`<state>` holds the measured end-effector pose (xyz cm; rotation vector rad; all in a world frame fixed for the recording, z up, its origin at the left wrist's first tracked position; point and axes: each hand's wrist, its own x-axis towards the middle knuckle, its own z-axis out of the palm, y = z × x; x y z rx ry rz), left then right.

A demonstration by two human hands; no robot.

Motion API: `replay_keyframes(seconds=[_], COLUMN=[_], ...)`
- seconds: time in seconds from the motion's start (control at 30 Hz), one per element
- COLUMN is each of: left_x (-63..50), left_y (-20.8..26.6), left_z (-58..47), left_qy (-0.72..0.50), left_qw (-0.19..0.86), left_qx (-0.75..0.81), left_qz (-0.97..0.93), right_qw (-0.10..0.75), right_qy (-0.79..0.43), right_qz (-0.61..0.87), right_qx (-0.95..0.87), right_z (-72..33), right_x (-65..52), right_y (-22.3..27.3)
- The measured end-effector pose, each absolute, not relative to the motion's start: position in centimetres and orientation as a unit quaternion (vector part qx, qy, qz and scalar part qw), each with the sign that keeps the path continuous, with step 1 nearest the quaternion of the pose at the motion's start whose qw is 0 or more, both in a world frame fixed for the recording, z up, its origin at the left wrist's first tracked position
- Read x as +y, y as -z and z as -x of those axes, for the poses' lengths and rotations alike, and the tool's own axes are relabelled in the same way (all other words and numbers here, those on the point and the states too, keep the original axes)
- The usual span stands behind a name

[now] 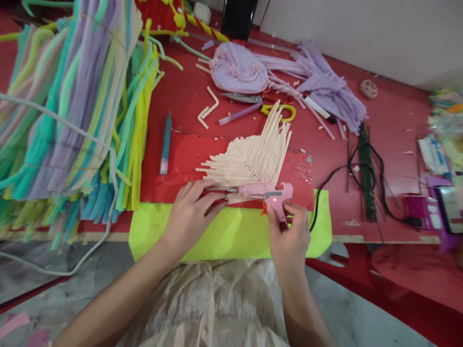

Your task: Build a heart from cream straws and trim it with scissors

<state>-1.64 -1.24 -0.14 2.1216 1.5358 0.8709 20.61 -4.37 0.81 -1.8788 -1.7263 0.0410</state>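
Observation:
My right hand grips the handle of a pink glue gun, its small orange light glowing. The gun lies level, with its metal nozzle pointing left between the fingertips of my left hand. My left thumb and fingers are closed at the lower left edge of a leaf-like piece of cream pipe cleaners, and seem to hold its lowest strands. Those strands run partly behind the gun. The piece lies flat on a red board, its rows meeting in a V pattern.
Bundled pastel pipe cleaners fill the left side, crossed by a white cable. A lilac woven piece, yellow-handled scissors and a teal marker lie around. The gun's black cord runs right. Yellow-green felt overhangs the front edge.

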Motion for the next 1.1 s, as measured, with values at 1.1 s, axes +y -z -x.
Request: replay_keyframes(seconds=[1.1], left_x=[-1.2], left_y=[-0.1], left_z=[1.5], left_qy=[-0.319], left_qw=[0.164], left_qx=[0.541], left_qz=[-0.761], right_qw=[0.296], right_qy=[0.021], right_qz=[0.719], right_qx=[-0.629], right_z=[-22.2], right_x=[-5.2], right_y=[-0.6])
